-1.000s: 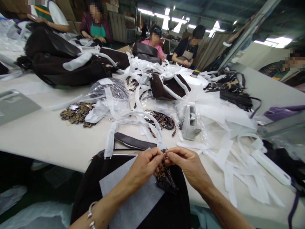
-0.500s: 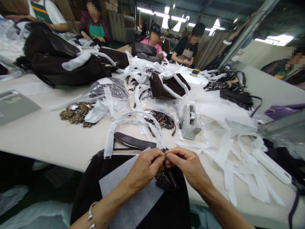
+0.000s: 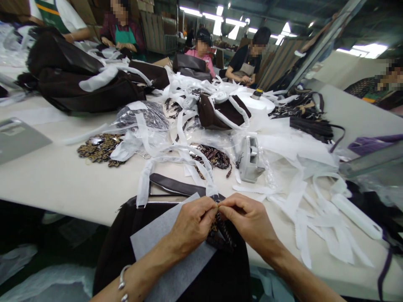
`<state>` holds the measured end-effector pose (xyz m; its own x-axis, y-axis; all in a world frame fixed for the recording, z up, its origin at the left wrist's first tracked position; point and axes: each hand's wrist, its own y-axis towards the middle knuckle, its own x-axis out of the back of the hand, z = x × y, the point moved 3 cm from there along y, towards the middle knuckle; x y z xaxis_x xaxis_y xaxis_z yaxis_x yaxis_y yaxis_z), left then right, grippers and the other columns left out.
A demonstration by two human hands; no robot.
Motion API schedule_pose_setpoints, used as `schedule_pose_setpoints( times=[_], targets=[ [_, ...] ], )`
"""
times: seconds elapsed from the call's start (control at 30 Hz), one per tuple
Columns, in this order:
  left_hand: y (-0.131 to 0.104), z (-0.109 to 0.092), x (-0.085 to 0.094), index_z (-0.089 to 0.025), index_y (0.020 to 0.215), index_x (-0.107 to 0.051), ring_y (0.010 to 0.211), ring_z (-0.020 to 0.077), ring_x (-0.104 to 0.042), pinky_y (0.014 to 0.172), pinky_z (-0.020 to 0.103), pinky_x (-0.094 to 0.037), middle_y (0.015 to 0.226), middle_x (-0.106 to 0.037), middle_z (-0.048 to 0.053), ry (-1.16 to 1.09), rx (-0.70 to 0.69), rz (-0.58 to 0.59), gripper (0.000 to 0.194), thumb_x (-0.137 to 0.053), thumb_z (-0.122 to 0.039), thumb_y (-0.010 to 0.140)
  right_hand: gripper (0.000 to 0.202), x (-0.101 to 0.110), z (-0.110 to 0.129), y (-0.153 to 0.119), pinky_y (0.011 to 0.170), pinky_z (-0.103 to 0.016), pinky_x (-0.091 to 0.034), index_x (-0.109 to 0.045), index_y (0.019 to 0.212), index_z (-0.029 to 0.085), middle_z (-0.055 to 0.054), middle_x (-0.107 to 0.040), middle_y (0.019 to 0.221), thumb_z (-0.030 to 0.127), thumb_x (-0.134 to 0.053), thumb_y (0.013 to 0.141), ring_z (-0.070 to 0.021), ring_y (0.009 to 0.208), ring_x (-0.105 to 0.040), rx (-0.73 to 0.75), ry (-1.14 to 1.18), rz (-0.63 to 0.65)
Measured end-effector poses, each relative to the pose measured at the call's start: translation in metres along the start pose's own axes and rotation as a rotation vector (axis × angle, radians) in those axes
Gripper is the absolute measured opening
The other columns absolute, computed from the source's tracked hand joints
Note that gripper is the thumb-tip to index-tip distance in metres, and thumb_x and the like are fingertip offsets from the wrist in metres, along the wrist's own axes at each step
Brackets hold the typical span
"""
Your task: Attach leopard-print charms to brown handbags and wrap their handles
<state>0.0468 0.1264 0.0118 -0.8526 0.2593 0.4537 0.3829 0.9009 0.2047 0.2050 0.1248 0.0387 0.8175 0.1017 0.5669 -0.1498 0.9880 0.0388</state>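
A dark brown handbag (image 3: pixel 110 251) leans against the table's near edge, its handles (image 3: pixel 145 184) wrapped in white paper. Close to the base of the right handle, my left hand (image 3: pixel 197 218) and my right hand (image 3: pixel 244 212) meet fingertip to fingertip, both closed in a pinch. From between them a leopard-print bag charm (image 3: pixel 214 228) with a dark braided cord hangs against the bag front. The small part right at the fingertips is hidden. A sheet of pale tissue paper (image 3: pixel 157 239) lies over the bag front, under my left forearm.
Leopard-print flower pieces (image 3: pixel 99 150) and braided charms (image 3: pixel 217 159) lie on the table beyond the bag. A grey tape dispenser (image 3: pixel 250 161) stands to their right, near white paper strips (image 3: pixel 302 222). Further back are more brown bags (image 3: pixel 82 84), and several co-workers stand behind them.
Both hands stay pinched at the charm, and my right fingers have come slightly closer to my left ones. The whole view shifts a little.
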Motion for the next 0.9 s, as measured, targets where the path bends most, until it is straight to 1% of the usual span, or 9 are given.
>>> schedule_pose_setpoints(
  times=[0.07,0.1,0.2,0.27,0.47,0.57,0.7,0.8,0.9],
  targets=[
    [0.001,0.0,-0.001,-0.018,0.076,-0.06,0.068,0.0116,-0.054,0.067,0.022,-0.039,0.072,-0.058,-0.001,-0.04,-0.004,-0.036,0.022,-0.048,-0.02,0.095,0.012,-0.003,-0.004,-0.003,0.065,-0.028,-0.051,-0.072,0.078,0.022,-0.002,-0.07,0.073,0.031,-0.067,0.083,-0.0174,0.067,-0.064,-0.083,0.095,-0.044],
    [0.001,0.0,-0.002,-0.018,0.076,-0.06,0.067,0.0113,-0.054,0.066,0.021,-0.039,0.072,-0.058,-0.001,-0.062,-0.003,-0.053,0.021,-0.049,-0.019,0.094,0.013,-0.005,-0.005,-0.005,0.065,-0.028,-0.051,-0.072,0.078,0.021,-0.002,-0.07,0.073,0.032,-0.068,0.083,-0.0169,0.066,-0.064,-0.09,0.134,-0.075],
    [0.0,0.001,-0.003,-0.017,0.077,-0.06,0.066,0.0104,-0.054,0.065,0.021,-0.039,0.071,-0.058,-0.002,-0.107,-0.002,-0.084,0.019,-0.05,-0.016,0.093,0.013,-0.009,-0.005,-0.011,0.067,-0.026,-0.05,-0.07,0.077,0.019,-0.002,-0.069,0.076,0.031,-0.068,0.082,-0.0157,0.07,-0.064,-0.031,0.182,-0.16],
    [-0.001,0.001,-0.004,-0.017,0.077,-0.059,0.066,0.0099,-0.054,0.065,0.02,-0.039,0.071,-0.058,-0.002,-0.101,-0.024,-0.09,0.019,-0.049,-0.016,0.093,0.012,-0.01,-0.004,-0.013,0.066,-0.025,-0.05,-0.07,0.077,0.019,-0.001,-0.068,0.075,0.03,-0.069,0.082,-0.0148,0.07,-0.063,-0.022,0.184,-0.166],
    [-0.006,-0.003,-0.007,-0.016,0.076,-0.057,0.066,0.0109,-0.053,0.065,0.021,-0.039,0.071,-0.057,0.0,0.011,-0.16,-0.111,0.023,-0.045,-0.017,0.095,0.015,-0.005,0.0,-0.014,0.065,-0.024,-0.05,-0.071,0.076,0.02,0.0,-0.07,0.07,0.033,-0.068,0.082,-0.0142,0.066,-0.063,-0.117,0.165,-0.104],
    [-0.004,-0.002,-0.009,-0.016,0.076,-0.057,0.066,0.0108,-0.052,0.065,0.021,-0.038,0.071,-0.056,0.0,0.001,-0.129,-0.103,0.023,-0.045,-0.017,0.095,0.017,-0.001,-0.001,-0.011,0.064,-0.025,-0.051,-0.072,0.078,0.019,-0.001,-0.071,0.069,0.035,-0.069,0.081,-0.0152,0.065,-0.065,-0.219,0.194,-0.026],
    [-0.001,0.001,-0.008,-0.016,0.077,-0.058,0.068,0.0102,-0.052,0.067,0.021,-0.038,0.072,-0.056,-0.001,-0.069,-0.081,-0.039,0.023,-0.047,-0.021,0.097,0.02,0.005,-0.002,-0.006,0.07,-0.029,-0.055,-0.074,0.085,0.018,-0.004,-0.075,0.076,0.036,-0.068,0.081,-0.0185,0.071,-0.07,-0.301,0.274,0.123],
    [-0.002,0.001,-0.008,-0.017,0.079,-0.059,0.07,0.0104,-0.051,0.068,0.021,-0.038,0.074,-0.056,-0.001,-0.09,-0.102,0.01,0.023,-0.046,-0.023,0.097,0.02,0.009,-0.002,-0.003,0.07,-0.028,-0.056,-0.074,0.083,0.017,-0.004,-0.074,0.075,0.036,-0.071,0.078,-0.0185,0.072,-0.07,-0.316,0.32,0.155],
    [-0.002,-0.001,-0.007,-0.017,0.077,-0.058,0.069,0.0107,-0.05,0.067,0.022,-0.038,0.072,-0.055,-0.001,-0.097,-0.108,0.018,0.025,-0.046,-0.024,0.098,0.02,0.01,-0.004,-0.002,0.066,-0.025,-0.055,-0.072,0.076,0.016,-0.002,-0.072,0.07,0.035,-0.076,0.073,-0.016,0.068,-0.069,-0.351,0.415,0.179]
  ],
)
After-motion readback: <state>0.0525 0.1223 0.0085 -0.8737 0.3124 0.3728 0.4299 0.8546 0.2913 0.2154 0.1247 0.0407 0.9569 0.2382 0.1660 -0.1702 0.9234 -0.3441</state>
